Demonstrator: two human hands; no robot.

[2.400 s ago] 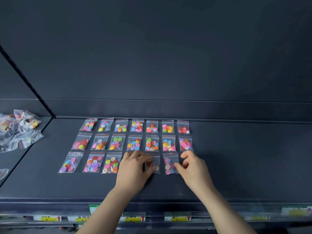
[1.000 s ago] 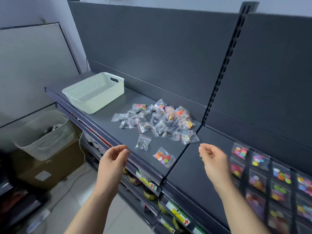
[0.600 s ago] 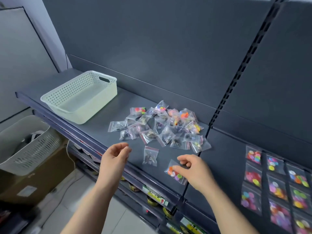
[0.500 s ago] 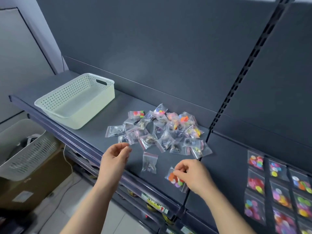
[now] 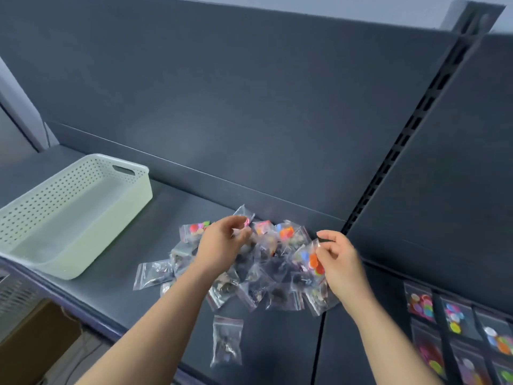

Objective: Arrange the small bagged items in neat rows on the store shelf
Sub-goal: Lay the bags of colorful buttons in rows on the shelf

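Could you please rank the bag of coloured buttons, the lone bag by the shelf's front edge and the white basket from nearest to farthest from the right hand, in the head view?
1. Bag of coloured buttons: pinched in the right hand.
2. Lone bag: lower left, by the front edge.
3. White basket: far left.

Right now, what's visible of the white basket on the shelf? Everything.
The white basket looks like pale moulded plastic: rectangular, rounded corners, rows of small holes in its walls, a slot handle cut in the far end. It stands upright on the dark shelf, left of the pile of small bags and apart from it. Nothing shows inside it, and only the shelf touches it.
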